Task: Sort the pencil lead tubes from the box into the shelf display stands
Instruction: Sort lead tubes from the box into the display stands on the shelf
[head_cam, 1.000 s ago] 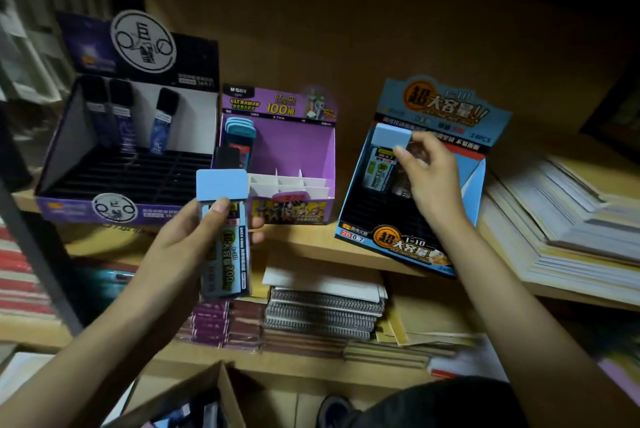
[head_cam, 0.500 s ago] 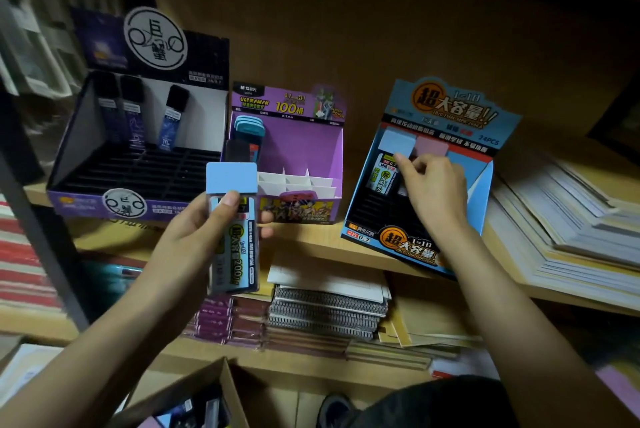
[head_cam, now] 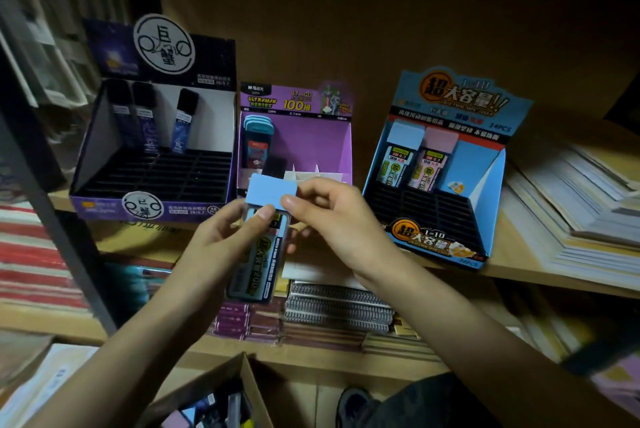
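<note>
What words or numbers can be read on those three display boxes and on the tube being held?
"M&G", "ULTRAMAN HEROES", "100", "0.7mm": header of the purple stand.
"1=10", "24PCS", large Chinese characters "超大容量": header of the blue stand; "1=10" again on its front lip.
"0.7": labels of the two tubes standing in it.
"200": the held tube, blurred.
Dark stand: round logo; small print unreadable.

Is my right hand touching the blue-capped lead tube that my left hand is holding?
Touching. The head view shows the right hand with its thumb pressed on the blue cap of the lead tube, which the left hand grips.
</note>
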`<state>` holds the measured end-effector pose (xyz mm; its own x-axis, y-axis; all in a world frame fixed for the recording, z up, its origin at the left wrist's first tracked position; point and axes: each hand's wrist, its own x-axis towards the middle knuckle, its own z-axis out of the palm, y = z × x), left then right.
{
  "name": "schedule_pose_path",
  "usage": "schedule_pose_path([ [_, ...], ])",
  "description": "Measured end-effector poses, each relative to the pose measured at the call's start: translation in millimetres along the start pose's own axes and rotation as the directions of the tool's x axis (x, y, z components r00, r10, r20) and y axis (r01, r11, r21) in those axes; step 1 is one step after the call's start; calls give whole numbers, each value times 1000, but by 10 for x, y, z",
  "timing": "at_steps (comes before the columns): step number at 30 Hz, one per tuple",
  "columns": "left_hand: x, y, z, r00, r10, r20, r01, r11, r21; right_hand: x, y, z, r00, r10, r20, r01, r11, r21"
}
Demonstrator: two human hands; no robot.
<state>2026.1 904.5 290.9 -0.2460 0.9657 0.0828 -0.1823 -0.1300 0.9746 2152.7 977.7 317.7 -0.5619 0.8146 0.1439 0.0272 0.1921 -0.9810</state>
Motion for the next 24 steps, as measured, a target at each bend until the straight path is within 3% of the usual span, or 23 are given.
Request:
schedule_pose_path([
  [3, 29, -28, -10, 1000, -27, 3, 26, 999, 19, 20, -31, -70, 999, -27, -39, 25, 999, -31],
  [6, 67, -28, 6, 999, -9, -43, 9, 1000, -5, 94, -196, -362, 975, -78, -207, 81, 997, 6],
  [8, 82, -17, -3, 998, 15, -68, -16, 1000, -12, 145, -318, -646, 914, -150, -378, 162, 987, 0],
  [11, 91, -16, -34, 995, 38, -91, -37, 999, 4, 218, -308, -1022, 771, -334, -543, 217, 938, -269],
  [14, 85, -26, -33, 995, 43, -95, -43, 999, -2, 287, -159, -1238, 701, -421, -576, 189, 888, -419],
  [20, 81, -38, -5, 995, 39, -88, -38, 999, 8, 363, -20, -1425, 648, -454, -612, 210, 878, -429],
  [24, 75, -55, -5, 995, 35, -95, -35, 999, -1, 393, 86, -1406, 710, -472, -522, 138, 821, -554],
])
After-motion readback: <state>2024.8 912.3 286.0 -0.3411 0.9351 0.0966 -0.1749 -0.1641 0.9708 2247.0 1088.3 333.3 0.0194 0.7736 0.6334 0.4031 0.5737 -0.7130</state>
